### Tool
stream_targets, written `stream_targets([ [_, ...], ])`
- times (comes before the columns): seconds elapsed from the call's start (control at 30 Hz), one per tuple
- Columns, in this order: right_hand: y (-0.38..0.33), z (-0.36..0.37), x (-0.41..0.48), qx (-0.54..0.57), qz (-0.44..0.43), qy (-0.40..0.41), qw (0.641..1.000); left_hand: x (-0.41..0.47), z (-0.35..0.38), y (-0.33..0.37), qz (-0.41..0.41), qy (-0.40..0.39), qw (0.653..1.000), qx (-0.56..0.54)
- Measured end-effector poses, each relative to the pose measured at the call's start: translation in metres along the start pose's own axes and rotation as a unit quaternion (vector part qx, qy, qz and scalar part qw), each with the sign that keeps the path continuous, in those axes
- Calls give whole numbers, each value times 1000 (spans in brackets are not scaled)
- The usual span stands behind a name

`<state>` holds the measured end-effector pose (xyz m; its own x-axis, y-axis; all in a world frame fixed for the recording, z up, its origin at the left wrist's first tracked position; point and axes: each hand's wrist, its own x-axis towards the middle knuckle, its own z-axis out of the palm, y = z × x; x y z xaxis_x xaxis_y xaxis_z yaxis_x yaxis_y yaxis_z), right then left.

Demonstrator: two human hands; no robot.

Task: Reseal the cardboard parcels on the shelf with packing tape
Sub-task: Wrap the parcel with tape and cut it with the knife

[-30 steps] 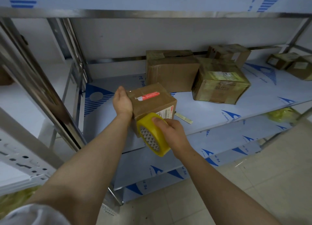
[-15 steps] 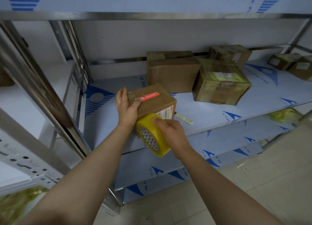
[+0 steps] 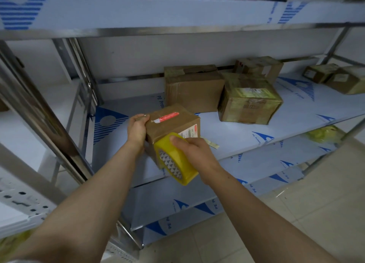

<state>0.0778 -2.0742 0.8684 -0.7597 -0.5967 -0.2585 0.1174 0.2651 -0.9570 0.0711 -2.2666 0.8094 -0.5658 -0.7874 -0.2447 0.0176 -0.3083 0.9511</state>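
The small box (image 3: 173, 124) sits tipped at the front edge of the middle shelf (image 3: 256, 132), one corner pointing toward the person. I cannot tell whether its underside rests on the shelf or is lifted clear. A red sticker (image 3: 167, 117) lies across the top of the small box, and a white label (image 3: 188, 132) is on its right-hand face.

The left hand (image 3: 138, 128) grips the left side of the small box, with its fingers curled over the far top edge. The right hand (image 3: 194, 154) holds a yellow roll of tape (image 3: 175, 162), thumb on the outer band and fingers wrapped round the far side. The roll touches the near lower corner of the small box.

Just to the right of the small box, a short scrap of tape (image 3: 212, 144) lies on the shelf. Behind the small box stands a plain brown box (image 3: 193, 89). Behind and to the right is a box wrapped in glossy tape (image 3: 248, 103), touching the plain one. Farther back behind that is another box (image 3: 260, 67), against the rear rail. Well to the right of the small box, two more boxes (image 3: 333, 78) lie side by side.

Below and to the right of the small box, something yellow-green (image 3: 324, 133) lies on the lower shelf, too blurred to make out.
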Motion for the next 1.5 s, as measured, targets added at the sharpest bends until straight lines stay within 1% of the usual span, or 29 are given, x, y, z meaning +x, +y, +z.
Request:
stream_targets([
  [0.1, -20, -11, -9, 18, -6, -41, 999, -3, 3, 3, -97, -19, 995, -21],
  [0.17, -34, -13, -12, 18, -31, -79, 996, -2, 4, 8, -148, -33, 988, -16],
  [0.23, -45, -11, -11, 16, -57, -106, 993, -5, 5, 10, -177, -48, 983, -18],
  [0.3, -52, -7, -3, 30, -73, -117, 990, -5, 3, 8, -199, -42, 978, -40],
  [0.37, -56, -1, 9, 29, -92, -99, 990, -5, -1, 7, -183, -34, 981, -63],
  [0.47, -63, 11, 28, 34, -118, -58, 991, 2, -3, 6, -123, -26, 988, -85],
  [0.53, -68, 21, 39, 43, -118, -33, 992, -7, -1, 10, -92, -34, 988, -118],
  [0.7, -67, 36, 63, 84, -78, -36, 993, -29, -2, 3, -23, -67, 982, -172],
  [0.77, -61, 38, 72, 89, -75, -46, 992, -30, -4, 0, -4, -69, 983, -171],
  [0.9, -54, 43, 83, 63, -73, -41, 995, -27, -11, -4, 56, -99, 988, -104],
  [1.0, -58, 48, 85, 31, -70, -39, 996, -20, -21, -6, 69, -107, 991, -47],
  [1.13, -64, 47, 83, 24, -80, -38, 996, -16, -27, -8, 84, -99, 991, 29],
  [1.3, -86, 41, 73, 12, -89, 19, 996, -24, -15, -9, 125, -128, 983, 39],
  [1.4, -96, 34, 61, 9, -85, 16, 996, -23, -12, -7, 115, -108, 986, 44],
  [1.5, -96, 24, 43, 35, -60, -5, 998, -8, -15, -17, 93, -86, 989, 81],
])
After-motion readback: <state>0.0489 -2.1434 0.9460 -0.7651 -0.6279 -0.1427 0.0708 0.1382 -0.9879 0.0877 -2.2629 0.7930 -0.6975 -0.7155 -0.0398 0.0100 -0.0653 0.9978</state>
